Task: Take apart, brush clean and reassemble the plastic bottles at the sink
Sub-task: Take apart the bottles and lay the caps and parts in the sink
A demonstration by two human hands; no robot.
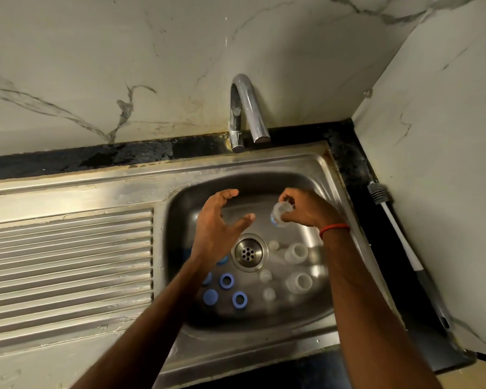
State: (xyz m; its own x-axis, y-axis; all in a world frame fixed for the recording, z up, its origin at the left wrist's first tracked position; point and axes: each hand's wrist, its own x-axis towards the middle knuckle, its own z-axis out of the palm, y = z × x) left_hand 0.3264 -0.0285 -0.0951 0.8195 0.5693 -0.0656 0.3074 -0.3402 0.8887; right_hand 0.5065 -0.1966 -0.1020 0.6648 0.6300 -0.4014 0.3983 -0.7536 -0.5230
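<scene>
Currently right hand [306,209] grips one clear plastic bottle [280,212]; left hand [216,220] spread wide, empty. Steel sink basin [314,169]: two upright clear bottle bodies [296,252] near-right, two blue plastic rings [226,281] near-left.

The left forearm [185,279] half-hides two blue rings [207,278]; the clear bottles [299,282] beside them are blurred.

Blue rings [226,280] and clear bottles [298,282] crowd the basin's [180,209] near floor (drain [247,252] between them); beneath the tap [247,108] it lies open.
</scene>
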